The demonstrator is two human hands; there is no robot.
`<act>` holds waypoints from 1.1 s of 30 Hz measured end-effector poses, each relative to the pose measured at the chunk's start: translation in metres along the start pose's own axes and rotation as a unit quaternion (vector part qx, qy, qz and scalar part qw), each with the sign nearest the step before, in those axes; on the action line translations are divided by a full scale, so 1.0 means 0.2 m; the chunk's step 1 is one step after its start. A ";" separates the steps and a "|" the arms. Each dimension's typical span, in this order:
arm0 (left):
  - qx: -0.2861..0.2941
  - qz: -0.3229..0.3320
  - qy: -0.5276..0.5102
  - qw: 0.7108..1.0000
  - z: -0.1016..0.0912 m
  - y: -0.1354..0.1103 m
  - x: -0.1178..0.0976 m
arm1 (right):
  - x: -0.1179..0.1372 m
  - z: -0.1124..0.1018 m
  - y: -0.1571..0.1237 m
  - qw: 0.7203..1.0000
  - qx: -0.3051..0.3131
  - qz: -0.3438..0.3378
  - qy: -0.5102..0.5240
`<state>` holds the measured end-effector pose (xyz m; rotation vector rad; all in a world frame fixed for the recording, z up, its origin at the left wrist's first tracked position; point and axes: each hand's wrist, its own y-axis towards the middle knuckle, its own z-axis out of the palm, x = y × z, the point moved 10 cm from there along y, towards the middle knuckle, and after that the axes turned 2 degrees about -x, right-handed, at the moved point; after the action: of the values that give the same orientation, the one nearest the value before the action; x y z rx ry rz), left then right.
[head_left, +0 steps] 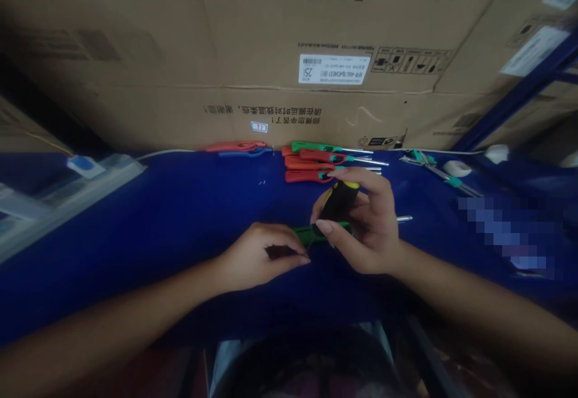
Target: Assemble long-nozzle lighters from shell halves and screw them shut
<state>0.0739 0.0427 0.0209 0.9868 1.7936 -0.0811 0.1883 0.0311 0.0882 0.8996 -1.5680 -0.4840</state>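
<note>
My right hand (368, 217) is wrapped round the black and yellow handle of a screwdriver (339, 202), tilted so that its thin shaft runs down to the left. The thumb and fingers of my left hand (271, 254) are pinched together at the screwdriver's tip. Whatever small thing is between them is too small to make out. Behind the screwdriver, a green long-necked lighter (304, 235) lies on the blue table (217, 196), partly covered by both hands. Its metal tube sticks out right of my right hand.
Several red, orange and green lighters (311, 158) lie together at the back, beside red and blue handle pieces (237, 147). Metal tubes with green parts (445, 175) are at right. A large cardboard box (203, 73) stands behind the table; a clear plastic-wrapped item (90, 196) is at left.
</note>
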 end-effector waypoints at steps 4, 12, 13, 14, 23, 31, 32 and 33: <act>-0.030 -0.009 0.048 0.998 -0.06 0.01 0.01 | 0.00 -0.03 0.00 0.999 -0.031 -0.008 -0.014; -0.010 -0.032 0.187 0.982 -0.09 0.02 0.09 | -0.08 -0.06 -0.01 0.996 -0.080 0.045 0.000; -0.008 -0.028 0.183 0.983 -0.08 0.02 0.09 | -0.08 -0.06 -0.01 0.996 -0.078 0.039 -0.004; -0.006 -0.022 0.180 0.983 -0.08 0.02 0.08 | -0.09 -0.06 -0.02 0.996 -0.077 0.033 -0.007; -0.008 -0.001 0.178 0.984 -0.06 0.02 0.06 | -0.05 -0.05 -0.02 0.996 -0.066 -0.029 -0.048; -0.007 0.005 0.175 0.985 -0.06 0.02 0.06 | 0.00 -0.02 -0.02 0.988 -0.054 -0.114 -0.086; -0.006 0.006 0.175 0.985 -0.06 0.02 0.06 | 0.00 -0.02 -0.02 0.988 -0.051 -0.114 -0.091; -0.003 0.007 0.175 0.985 -0.06 0.02 0.06 | 0.00 -0.02 -0.02 0.988 -0.049 -0.112 -0.096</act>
<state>0.0662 0.0575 0.0173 1.0576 2.1034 0.1150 0.1931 0.0296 0.0868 0.9814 -1.6070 -0.8230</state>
